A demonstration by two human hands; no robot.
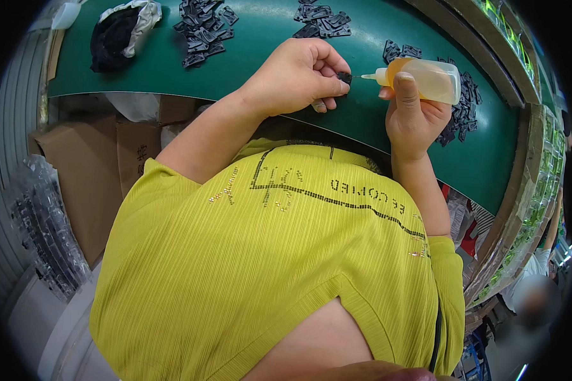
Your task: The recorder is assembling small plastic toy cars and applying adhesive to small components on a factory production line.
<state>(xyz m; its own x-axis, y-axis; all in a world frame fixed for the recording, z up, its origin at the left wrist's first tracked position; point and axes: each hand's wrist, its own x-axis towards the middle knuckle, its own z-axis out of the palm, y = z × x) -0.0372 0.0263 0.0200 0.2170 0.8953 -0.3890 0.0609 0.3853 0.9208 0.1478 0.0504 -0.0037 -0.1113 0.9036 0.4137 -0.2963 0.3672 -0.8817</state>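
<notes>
Between the thumb and fingers of my left hand (305, 76) I pinch a small black plastic part (344, 77). My right hand (416, 117) is wrapped round a translucent squeeze bottle (429, 79) with amber liquid in it. The bottle lies on its side, and its thin needle tip points left at the black part, touching it or very close to it. Both hands are above the near part of the green table (260, 66). Piles of similar black parts lie beyond my left hand (327, 22) and right of the bottle (467, 105).
Another pile of black parts (203, 32) is at the far left, beside a black and white cloth bundle (117, 35). Cardboard boxes (82, 171) and a plastic-wrapped bundle (44, 222) stand below the table's left side. A wooden-edged rack (521, 209) borders the right; another person is beyond it.
</notes>
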